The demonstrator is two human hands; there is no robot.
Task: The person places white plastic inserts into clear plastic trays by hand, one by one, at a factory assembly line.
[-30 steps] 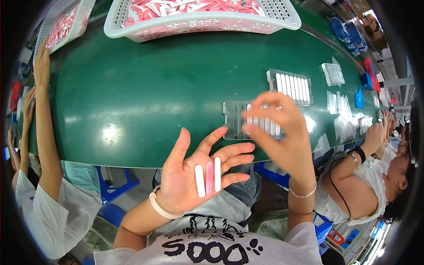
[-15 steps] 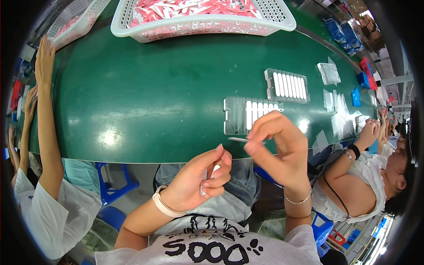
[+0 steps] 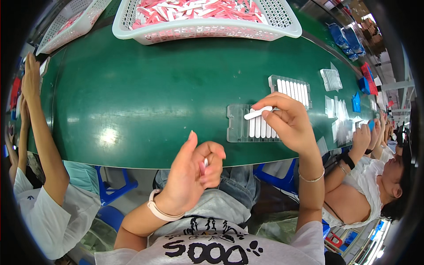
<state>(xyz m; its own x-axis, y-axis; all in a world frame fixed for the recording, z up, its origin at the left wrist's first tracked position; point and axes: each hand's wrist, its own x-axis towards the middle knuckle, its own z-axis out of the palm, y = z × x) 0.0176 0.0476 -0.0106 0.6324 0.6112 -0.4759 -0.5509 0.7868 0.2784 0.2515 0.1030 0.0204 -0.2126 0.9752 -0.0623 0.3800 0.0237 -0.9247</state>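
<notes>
In the clear tray (image 3: 238, 123) lie white sticks (image 3: 263, 129).

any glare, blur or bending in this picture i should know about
In the head view, glare leaves a bright patch on the green table, left of the left hand; in the head view, the table's near edge bows and the corners go black; also in the head view, the white strip in the right hand keeps a clear outline.

The bench (image 3: 154, 88) is green, the far middle basket (image 3: 212, 33) white and latticed, its heaped sticks (image 3: 194, 11) pink and white. The stick (image 3: 258, 113) in the right hand (image 3: 282, 119) is white, the nearer tray (image 3: 237, 126) clear, the shirt (image 3: 145, 251) pale grey with black print.
</notes>
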